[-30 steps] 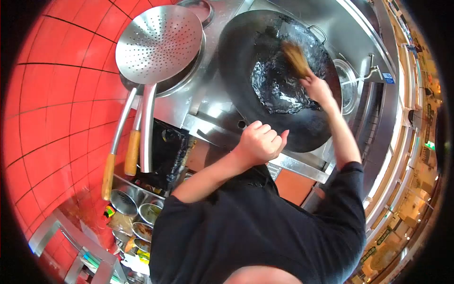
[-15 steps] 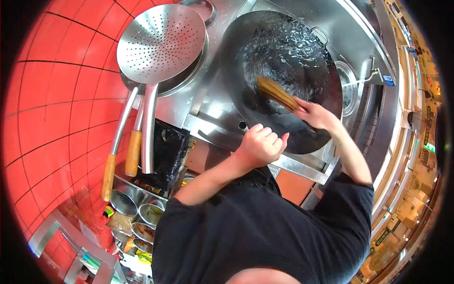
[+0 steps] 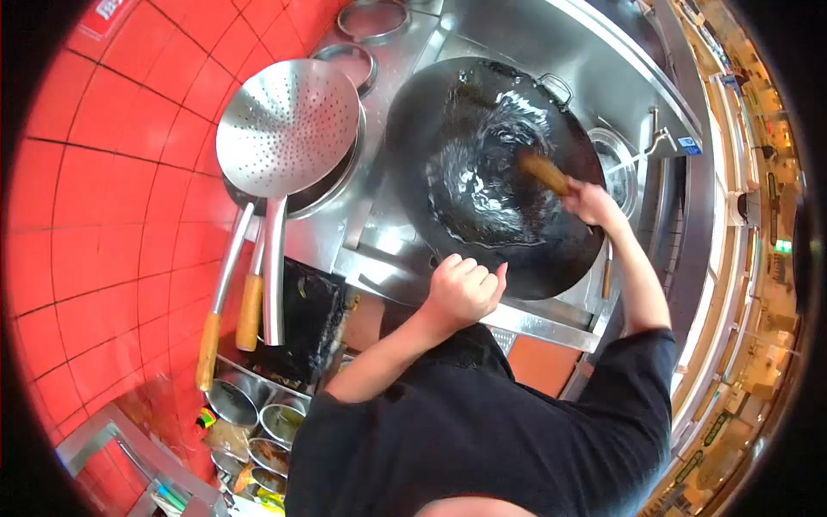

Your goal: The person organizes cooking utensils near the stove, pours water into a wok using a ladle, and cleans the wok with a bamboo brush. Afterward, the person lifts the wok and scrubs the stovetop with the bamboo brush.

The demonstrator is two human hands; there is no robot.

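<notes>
My right hand is closed around the end of a bamboo wok brush, whose bristle end is blurred in the water. The large dark wok sits on the steel range, and water swirls inside it. At the wok's near rim, my left hand is a fist with the thumb sticking up. Whether anything is inside that fist is hidden. A loop handle shows on the wok's far edge.
Left of the wok, a perforated strainer rests on a round pot, its handle beside two wooden-handled tools. A faucet stands at right above a round strainer basket. Several metal containers sit at lower left, beside the red tiled wall.
The brush and my right hand have swept toward the wok's right side, and the water now swirls more clearly. My left fist stays by the near rim. The whole view has shifted slightly.
</notes>
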